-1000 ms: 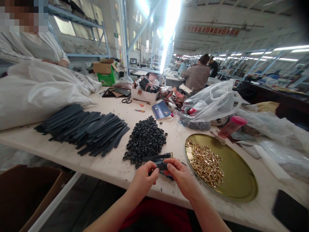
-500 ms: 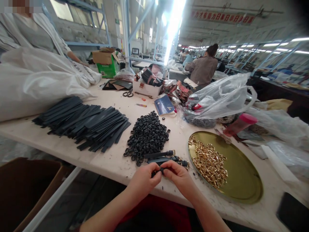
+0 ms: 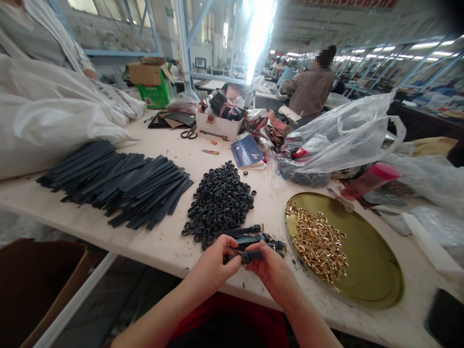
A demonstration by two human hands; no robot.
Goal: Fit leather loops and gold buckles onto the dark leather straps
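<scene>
A dark strap with a gold buckle (image 3: 245,257) is held between my two hands at the table's front edge. My left hand (image 3: 217,258) pinches its left end, and the fingers of my right hand (image 3: 267,267) close on the dark band right of the buckle. Just beyond them lie several buckled straps (image 3: 253,238). A heap of small black loops (image 3: 221,200) rises behind these. Flat dark strips (image 3: 123,183) are spread on the left. On the right, a round gold tray (image 3: 373,261) bears a pile of gold buckles (image 3: 319,244).
Behind the loops lie a blue booklet (image 3: 248,152), scissors (image 3: 189,134) and a white box (image 3: 217,126). Plastic bags (image 3: 337,145) and a pink-lidded jar (image 3: 373,181) stand back right. A white sack (image 3: 54,121) covers the back left, beside a person (image 3: 43,34).
The strap between my hands now shows its buckle and a longer dark band, where only a small dark piece showed before. The view has tilted slightly downward.
</scene>
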